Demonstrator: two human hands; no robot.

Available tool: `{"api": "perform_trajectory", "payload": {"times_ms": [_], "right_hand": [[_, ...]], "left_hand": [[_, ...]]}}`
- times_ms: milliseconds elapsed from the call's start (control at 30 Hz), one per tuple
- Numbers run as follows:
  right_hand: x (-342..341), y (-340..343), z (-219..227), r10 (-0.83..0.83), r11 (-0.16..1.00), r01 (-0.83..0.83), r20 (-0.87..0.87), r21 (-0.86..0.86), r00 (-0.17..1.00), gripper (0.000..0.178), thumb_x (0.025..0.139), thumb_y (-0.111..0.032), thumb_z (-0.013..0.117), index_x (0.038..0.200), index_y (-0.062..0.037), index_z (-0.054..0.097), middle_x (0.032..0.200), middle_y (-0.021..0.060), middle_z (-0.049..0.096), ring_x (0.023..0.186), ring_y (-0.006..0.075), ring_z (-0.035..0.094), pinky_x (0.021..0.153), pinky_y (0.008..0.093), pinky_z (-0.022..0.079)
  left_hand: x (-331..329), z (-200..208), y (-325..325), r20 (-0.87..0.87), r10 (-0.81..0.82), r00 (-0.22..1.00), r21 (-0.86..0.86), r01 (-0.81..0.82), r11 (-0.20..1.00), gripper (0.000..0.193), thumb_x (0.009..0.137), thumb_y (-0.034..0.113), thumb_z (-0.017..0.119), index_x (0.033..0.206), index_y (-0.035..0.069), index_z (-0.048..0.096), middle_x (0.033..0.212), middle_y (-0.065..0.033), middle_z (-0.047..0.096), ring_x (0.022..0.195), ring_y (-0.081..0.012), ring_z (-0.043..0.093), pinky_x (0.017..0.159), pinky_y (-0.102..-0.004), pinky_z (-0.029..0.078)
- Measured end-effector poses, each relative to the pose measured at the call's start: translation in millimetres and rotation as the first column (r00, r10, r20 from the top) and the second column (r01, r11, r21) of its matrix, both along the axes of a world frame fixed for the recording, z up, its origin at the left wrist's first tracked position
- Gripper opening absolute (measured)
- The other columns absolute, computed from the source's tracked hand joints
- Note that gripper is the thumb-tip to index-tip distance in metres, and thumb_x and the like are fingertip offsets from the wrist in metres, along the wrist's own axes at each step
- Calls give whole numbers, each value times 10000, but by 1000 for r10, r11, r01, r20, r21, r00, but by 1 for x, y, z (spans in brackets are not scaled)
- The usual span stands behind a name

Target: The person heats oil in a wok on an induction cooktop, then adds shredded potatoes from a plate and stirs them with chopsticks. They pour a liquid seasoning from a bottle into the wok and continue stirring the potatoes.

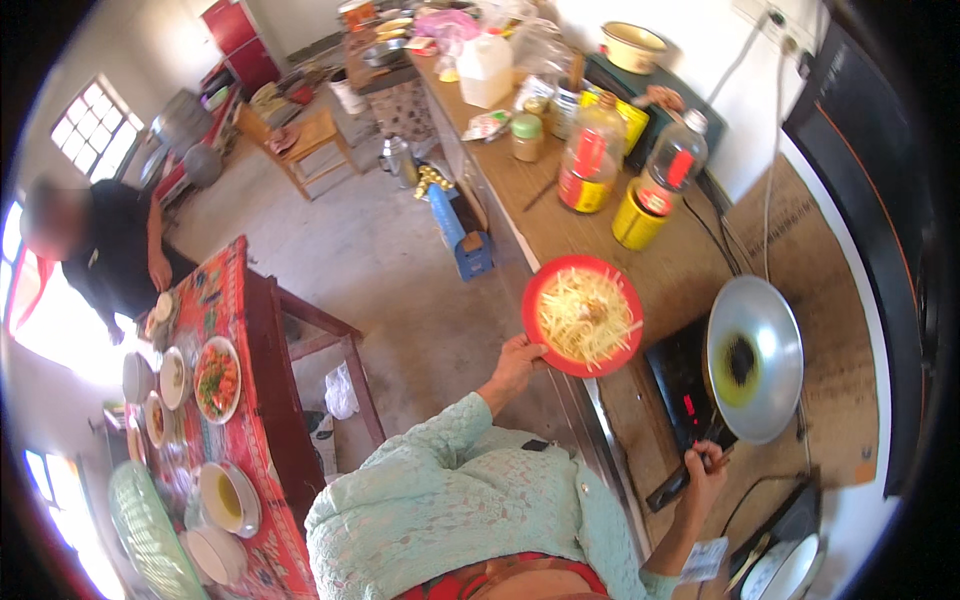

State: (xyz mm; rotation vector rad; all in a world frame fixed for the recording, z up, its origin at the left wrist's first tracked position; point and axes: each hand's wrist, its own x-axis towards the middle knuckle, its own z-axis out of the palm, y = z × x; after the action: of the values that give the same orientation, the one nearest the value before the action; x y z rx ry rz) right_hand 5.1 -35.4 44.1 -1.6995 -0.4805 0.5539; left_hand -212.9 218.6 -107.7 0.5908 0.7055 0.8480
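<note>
My left hand grips the near-left rim of a red plate, its thumb on the edge. Pale shredded strips, like shredded potato, are heaped on the plate with a small brownish clump on top. The plate is held up by the counter's edge, left of a metal wok. Dark-centred, yellowish oil lies in the wok's bottom. The wok rests over a black induction cooker with red lit digits. My right hand is closed around the wok's black handle.
Bottles, a jar and a white jug crowd the wooden counter beyond the plate. On the left, a red-clothed table bears several bowls and dishes. Another person stands behind it. A blue box sits on the floor.
</note>
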Motion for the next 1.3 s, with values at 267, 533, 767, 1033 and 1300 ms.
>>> {"api": "perform_trajectory", "payload": {"times_ms": [267,533,767,1033,1300], "right_hand": [[3,6,4,15,999,-12,-71,37,997,139,738,-14,638,860,-48,582,763,-23,528,680,49,440,673,188,343],[1,4,5,-6,1000,7,-85,15,996,136,734,-14,638,854,-59,590,720,-48,502,640,37,410,624,180,318],[-4,6,3,-15,998,21,-100,54,995,148,727,-12,641,859,-58,593,719,-53,495,634,37,408,604,171,309],[-9,12,-11,-7,998,16,-132,64,991,161,725,3,644,854,-65,577,739,-36,506,657,50,432,602,186,340],[-11,10,-12,-27,1000,27,-65,2,998,155,732,-12,635,865,-60,571,778,-32,500,687,60,442,636,190,344]], "left_hand": [[-1,-4,-1,-22,30,999,-28,-31,999,187,826,10,511,1004,-37,549,952,-125,636,793,-216,642,716,-365,550],[2,-9,-2,2,37,999,-24,-37,999,203,827,1,511,1025,-35,542,963,-123,632,815,-213,641,714,-351,552],[-1,-8,-1,-33,9,999,-22,-10,1000,212,838,6,507,1046,-29,530,990,-127,631,851,-219,638,738,-354,548],[-3,9,-3,-61,-4,998,-24,2,1000,199,844,19,498,1029,-27,554,965,-113,636,838,-215,640,714,-359,560],[-1,5,-1,-6,-20,1000,-28,20,999,213,835,11,503,1040,-25,549,979,-119,637,854,-225,640,722,-373,550]]}}
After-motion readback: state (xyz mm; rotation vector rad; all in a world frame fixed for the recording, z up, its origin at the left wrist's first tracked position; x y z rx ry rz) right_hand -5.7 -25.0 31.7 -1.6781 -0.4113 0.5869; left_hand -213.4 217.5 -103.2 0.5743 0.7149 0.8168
